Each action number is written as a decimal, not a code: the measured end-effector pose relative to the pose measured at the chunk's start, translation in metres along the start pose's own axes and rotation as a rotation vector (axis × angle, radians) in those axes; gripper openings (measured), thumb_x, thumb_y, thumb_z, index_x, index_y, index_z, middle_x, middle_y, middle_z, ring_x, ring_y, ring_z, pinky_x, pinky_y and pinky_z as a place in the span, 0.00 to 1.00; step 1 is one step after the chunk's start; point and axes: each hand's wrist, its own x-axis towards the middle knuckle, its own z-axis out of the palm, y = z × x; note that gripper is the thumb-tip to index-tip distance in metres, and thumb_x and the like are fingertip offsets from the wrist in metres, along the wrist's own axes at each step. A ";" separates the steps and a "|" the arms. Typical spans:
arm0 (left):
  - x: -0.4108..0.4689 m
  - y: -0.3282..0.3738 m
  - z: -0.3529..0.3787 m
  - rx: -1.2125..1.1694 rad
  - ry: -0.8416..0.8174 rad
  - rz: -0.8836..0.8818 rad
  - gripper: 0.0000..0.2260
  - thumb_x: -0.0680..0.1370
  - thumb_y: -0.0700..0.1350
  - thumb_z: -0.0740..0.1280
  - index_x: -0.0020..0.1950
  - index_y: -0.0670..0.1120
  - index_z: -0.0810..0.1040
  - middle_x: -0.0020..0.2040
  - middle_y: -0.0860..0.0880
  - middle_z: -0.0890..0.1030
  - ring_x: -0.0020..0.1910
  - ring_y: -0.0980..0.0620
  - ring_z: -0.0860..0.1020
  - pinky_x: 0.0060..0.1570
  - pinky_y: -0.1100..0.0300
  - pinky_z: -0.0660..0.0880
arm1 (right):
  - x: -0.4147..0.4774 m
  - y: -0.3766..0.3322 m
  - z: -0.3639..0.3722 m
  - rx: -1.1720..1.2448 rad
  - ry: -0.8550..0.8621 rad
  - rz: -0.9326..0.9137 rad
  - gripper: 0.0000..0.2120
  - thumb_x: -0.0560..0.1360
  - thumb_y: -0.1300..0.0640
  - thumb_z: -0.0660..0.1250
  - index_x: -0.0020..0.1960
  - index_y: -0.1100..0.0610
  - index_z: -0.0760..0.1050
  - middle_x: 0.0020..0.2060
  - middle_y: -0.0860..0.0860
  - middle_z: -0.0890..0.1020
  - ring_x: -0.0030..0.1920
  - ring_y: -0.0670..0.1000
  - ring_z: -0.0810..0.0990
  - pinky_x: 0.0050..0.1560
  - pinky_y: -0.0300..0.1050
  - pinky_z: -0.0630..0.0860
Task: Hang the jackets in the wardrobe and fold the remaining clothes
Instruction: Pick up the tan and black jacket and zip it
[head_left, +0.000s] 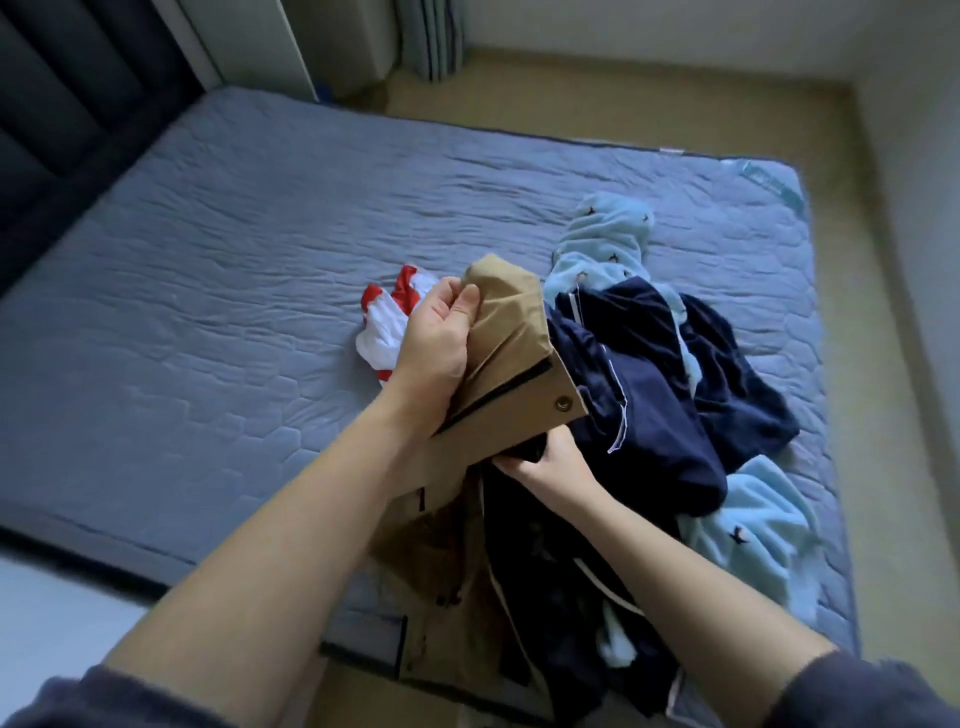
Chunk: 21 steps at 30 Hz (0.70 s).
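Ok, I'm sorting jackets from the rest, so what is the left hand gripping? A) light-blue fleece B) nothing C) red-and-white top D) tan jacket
D: the left hand curls its fingers and thumb round the top of the tan jacket.

The bed (234, 270) has a quilted blue cover; on it lie a red-white garment (384, 322), navy clothes (649, 374) and pale blue fleece (608, 234), heaped together.
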 end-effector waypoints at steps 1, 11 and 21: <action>-0.009 0.024 0.009 -0.003 0.001 0.025 0.10 0.83 0.42 0.57 0.43 0.48 0.73 0.37 0.50 0.77 0.35 0.56 0.74 0.41 0.62 0.72 | -0.005 -0.021 -0.010 0.008 -0.001 -0.049 0.23 0.64 0.57 0.75 0.55 0.44 0.73 0.51 0.38 0.78 0.54 0.32 0.75 0.53 0.25 0.69; -0.084 0.260 0.098 -0.060 0.036 0.344 0.08 0.82 0.39 0.59 0.46 0.46 0.75 0.40 0.48 0.78 0.39 0.54 0.75 0.46 0.59 0.74 | -0.065 -0.254 -0.107 0.319 0.061 -0.310 0.15 0.65 0.68 0.58 0.29 0.55 0.78 0.30 0.47 0.81 0.36 0.45 0.77 0.38 0.44 0.75; -0.134 0.309 0.085 0.280 -0.138 0.332 0.13 0.79 0.45 0.65 0.62 0.42 0.74 0.48 0.50 0.79 0.44 0.57 0.77 0.46 0.64 0.76 | -0.098 -0.370 -0.178 0.654 0.162 -0.294 0.14 0.78 0.71 0.54 0.40 0.63 0.75 0.30 0.52 0.81 0.32 0.48 0.79 0.36 0.39 0.77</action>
